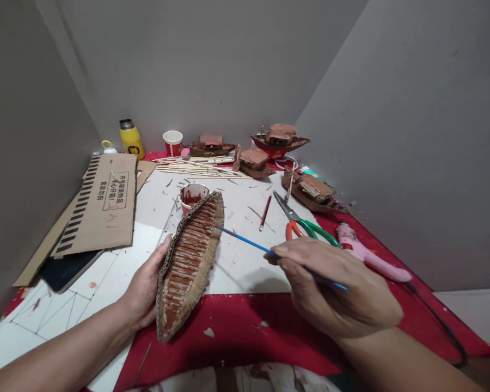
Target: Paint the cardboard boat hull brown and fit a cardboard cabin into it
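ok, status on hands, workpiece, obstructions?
Left hand holding cardboard hull. Right hand holding blue brush, tip at hull's inside. Slats patchily reddish-brown. Paint cup partly behind hull; brush path looks unobstructed.

I can't see, from this distance, most fingers of the left hand point(144, 291) behind the cardboard hull point(190, 256), which also covers part of the cup point(200, 189). The blue brush's point(245, 239) bristles are too small for me. The right hand point(338, 288) hides some of the scissors point(291, 214); my view's edge cuts both forearms point(65, 348).
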Motion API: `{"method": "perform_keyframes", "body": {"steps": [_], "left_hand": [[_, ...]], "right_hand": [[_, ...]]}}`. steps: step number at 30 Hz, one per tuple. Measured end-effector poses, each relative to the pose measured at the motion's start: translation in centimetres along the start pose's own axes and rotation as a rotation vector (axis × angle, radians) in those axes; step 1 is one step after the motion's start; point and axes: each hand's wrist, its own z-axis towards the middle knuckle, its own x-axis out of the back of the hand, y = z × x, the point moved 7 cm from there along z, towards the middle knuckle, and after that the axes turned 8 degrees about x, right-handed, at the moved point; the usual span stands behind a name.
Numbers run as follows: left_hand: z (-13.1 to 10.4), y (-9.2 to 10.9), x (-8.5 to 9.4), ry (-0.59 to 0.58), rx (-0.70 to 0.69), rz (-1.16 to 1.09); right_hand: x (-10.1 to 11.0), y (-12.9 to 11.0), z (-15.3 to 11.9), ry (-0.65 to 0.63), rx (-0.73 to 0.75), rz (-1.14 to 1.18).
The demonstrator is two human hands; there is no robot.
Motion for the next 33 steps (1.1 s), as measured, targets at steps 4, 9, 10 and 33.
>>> {"method": "perform_keyframes", "body": {"steps": [4,9,10,33], "left_hand": [[0.0,-0.5,-0.2,-0.022,0.049,0.007],[0.2,0.1,0.1,-0.045,0.02,0.026],[0.3,0.2,0.2,-0.05,0.012,0.028],[0.7,0.2,0.7,-0.067,-0.043,-0.054]], "right_hand": [[-1.0,-0.3,0.6,-0.094,0.051,0.001],[-0.9,-0.1,0.8,-0.09,0.035,-0.046],[-0.8,-0.1,0.8,-0.093,0.029,-0.048],[-1.6,-0.1,0.3,-0.115,0.116,-0.122]]}}
